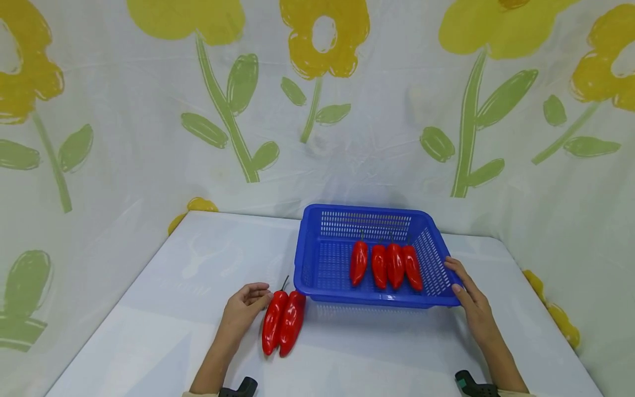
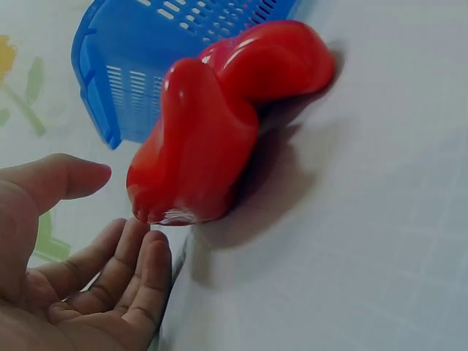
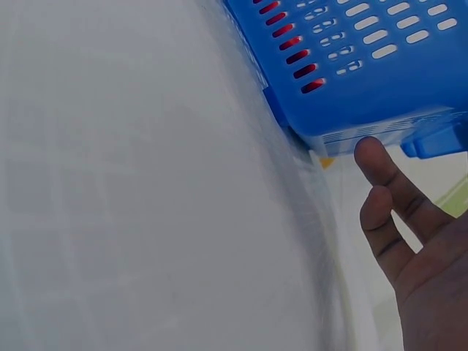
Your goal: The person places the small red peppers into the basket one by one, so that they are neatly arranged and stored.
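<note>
your left hand (image 1: 246,306), thumb and fingers apart, seems poised to grasp beside two red peppers (image 1: 292,322) on the surface (image 1: 357,353); your right hand (image 1: 473,311), spread, meets the blue basket (image 1: 367,299). next, probably pinch one.

two red peppers (image 1: 292,322) beside blue basket (image 1: 367,298)

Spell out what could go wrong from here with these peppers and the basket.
The two loose red chili peppers lie against each other, so picking up one might nudge or roll the other.

Their surfaces look smooth and glossy, so a pepper could slip from the left hand if gripped loosely.

The right hand is at the near right corner of the blue plastic basket; a push there could shift it and slide the four peppers inside.
</note>
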`<control>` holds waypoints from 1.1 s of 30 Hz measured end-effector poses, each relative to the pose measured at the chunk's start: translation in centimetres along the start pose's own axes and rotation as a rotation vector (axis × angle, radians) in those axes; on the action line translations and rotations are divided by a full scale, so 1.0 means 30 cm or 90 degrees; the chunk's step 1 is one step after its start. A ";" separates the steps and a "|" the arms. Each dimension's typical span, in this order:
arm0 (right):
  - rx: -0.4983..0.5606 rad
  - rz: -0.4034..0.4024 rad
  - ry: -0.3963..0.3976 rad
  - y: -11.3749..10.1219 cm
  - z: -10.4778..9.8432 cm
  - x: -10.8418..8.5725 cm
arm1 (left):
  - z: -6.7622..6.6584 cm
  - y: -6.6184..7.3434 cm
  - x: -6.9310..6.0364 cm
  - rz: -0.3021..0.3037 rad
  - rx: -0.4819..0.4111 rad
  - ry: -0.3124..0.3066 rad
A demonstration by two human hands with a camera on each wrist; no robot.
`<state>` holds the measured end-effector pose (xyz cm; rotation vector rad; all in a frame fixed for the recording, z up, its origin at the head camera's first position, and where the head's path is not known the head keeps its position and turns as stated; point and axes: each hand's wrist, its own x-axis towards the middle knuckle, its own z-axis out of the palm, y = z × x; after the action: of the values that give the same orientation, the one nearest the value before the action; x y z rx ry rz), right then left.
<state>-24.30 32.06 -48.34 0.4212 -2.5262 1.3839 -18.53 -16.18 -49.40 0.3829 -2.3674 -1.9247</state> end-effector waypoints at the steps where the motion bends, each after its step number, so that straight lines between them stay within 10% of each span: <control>1: 0.002 -0.003 0.000 0.000 0.000 0.000 | 0.000 0.002 -0.004 -0.003 0.005 0.000; 33: 0.001 0.033 -0.010 0.003 -0.002 0.002 | -0.015 0.053 -0.072 0.010 0.262 -0.050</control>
<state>-24.38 32.14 -48.36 0.3710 -2.5656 1.4071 -16.58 -15.80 -47.53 0.3126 -2.8052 -1.4606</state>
